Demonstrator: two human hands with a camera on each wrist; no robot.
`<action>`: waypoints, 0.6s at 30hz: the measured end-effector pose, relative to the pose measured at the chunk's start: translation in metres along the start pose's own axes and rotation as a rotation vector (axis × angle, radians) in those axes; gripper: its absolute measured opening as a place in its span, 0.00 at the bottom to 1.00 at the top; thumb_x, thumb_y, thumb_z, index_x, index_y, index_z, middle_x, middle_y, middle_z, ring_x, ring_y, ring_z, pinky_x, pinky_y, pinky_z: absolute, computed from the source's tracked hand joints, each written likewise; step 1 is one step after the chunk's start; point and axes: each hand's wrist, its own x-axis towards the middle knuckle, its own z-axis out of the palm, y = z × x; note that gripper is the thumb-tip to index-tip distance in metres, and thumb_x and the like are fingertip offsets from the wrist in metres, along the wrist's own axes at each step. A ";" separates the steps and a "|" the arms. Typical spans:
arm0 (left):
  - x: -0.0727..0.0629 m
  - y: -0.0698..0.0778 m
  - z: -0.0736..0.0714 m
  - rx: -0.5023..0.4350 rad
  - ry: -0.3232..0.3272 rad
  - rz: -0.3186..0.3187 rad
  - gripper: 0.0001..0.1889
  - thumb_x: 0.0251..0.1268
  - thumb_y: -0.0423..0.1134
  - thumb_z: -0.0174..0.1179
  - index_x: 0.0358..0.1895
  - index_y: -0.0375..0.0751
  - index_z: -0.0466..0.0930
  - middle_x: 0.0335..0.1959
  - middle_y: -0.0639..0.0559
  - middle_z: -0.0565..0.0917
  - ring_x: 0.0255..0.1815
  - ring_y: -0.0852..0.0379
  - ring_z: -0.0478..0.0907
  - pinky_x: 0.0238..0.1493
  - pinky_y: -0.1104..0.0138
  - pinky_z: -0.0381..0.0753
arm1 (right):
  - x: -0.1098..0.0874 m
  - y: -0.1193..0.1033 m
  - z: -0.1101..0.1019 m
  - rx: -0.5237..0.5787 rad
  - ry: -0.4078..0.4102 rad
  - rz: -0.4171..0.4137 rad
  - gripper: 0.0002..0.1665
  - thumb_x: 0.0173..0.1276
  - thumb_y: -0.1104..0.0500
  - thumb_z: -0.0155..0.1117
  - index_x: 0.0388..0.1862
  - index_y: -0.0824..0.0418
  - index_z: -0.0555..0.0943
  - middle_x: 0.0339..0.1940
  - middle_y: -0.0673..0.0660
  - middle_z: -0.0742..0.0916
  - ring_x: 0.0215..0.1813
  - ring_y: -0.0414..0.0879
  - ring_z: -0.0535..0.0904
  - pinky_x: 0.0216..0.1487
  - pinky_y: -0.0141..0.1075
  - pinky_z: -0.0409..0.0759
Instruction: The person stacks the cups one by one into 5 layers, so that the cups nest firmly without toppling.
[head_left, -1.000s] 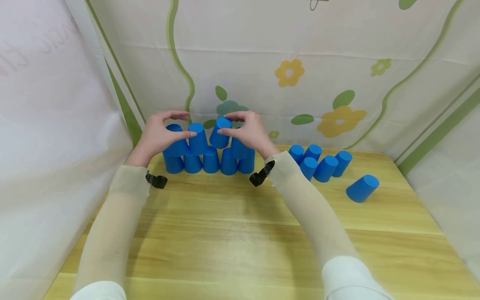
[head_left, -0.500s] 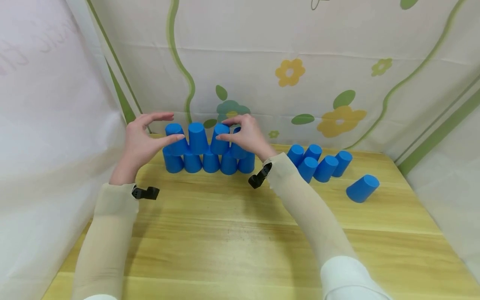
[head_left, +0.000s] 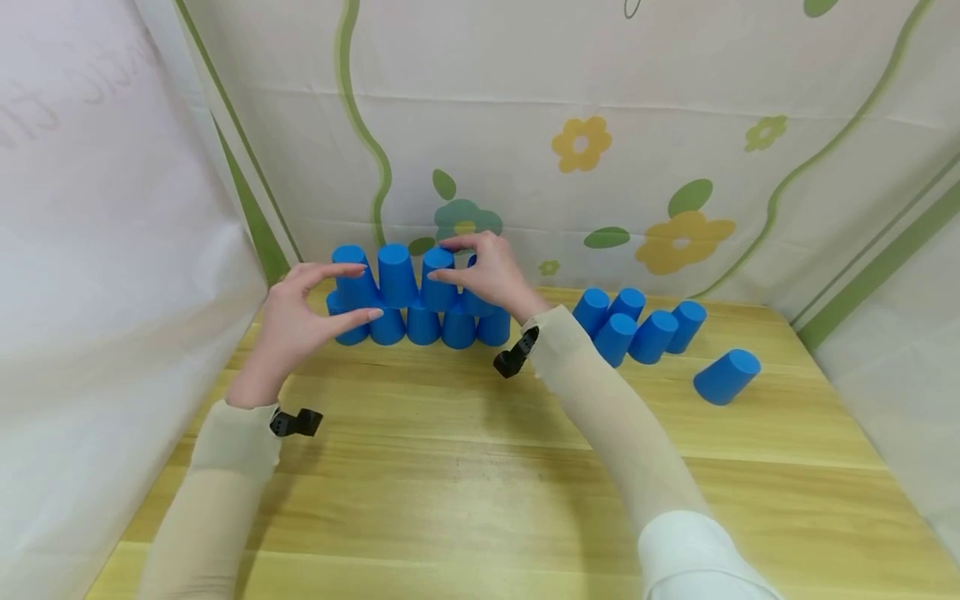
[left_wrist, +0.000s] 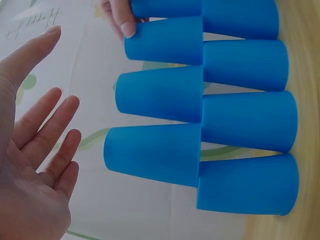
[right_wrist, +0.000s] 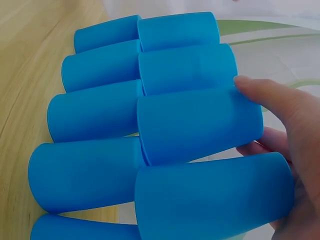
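Upside-down blue cups stand in two rows, the upper row resting across the lower row (head_left: 386, 327). My right hand (head_left: 489, 271) pinches the top of the third upper cup from the left, a blue cup (head_left: 438, 287), with the thumb in front and fingers behind. That held cup (right_wrist: 200, 122) sits on the lower row in the right wrist view. The rightmost upper cup (right_wrist: 215, 197) lies under the right palm, partly hidden in the head view. My left hand (head_left: 288, 321) is spread beside the leftmost upper cup (head_left: 354, 283); the left wrist view shows its fingers (left_wrist: 50, 132) apart from the cups.
Several more blue cups (head_left: 652, 337) stand upside down in a group on the right of the wooden table (head_left: 450, 483). One separate cup (head_left: 726, 377) stands nearer its right side. A patterned cloth (head_left: 480, 108) hangs close behind the rows.
The third upper cup has gone from tilted and raised to upright on the lower row, in my right hand. My left hand has left the second upper cup, moving left and then lower.
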 end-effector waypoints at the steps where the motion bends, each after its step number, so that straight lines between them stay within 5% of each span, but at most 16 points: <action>1: -0.001 0.000 0.002 -0.002 -0.003 0.008 0.30 0.53 0.47 0.80 0.61 0.46 0.85 0.59 0.49 0.83 0.66 0.47 0.69 0.63 0.37 0.67 | -0.001 0.000 -0.001 -0.002 0.003 -0.006 0.33 0.63 0.41 0.77 0.63 0.52 0.84 0.60 0.50 0.85 0.66 0.46 0.74 0.62 0.41 0.76; 18: -0.017 -0.008 0.031 -0.044 -0.141 -0.029 0.34 0.56 0.50 0.78 0.66 0.48 0.79 0.67 0.47 0.78 0.71 0.40 0.68 0.63 0.34 0.68 | -0.043 0.008 -0.032 0.093 0.072 -0.001 0.39 0.63 0.37 0.74 0.71 0.47 0.78 0.69 0.44 0.78 0.72 0.43 0.68 0.70 0.51 0.68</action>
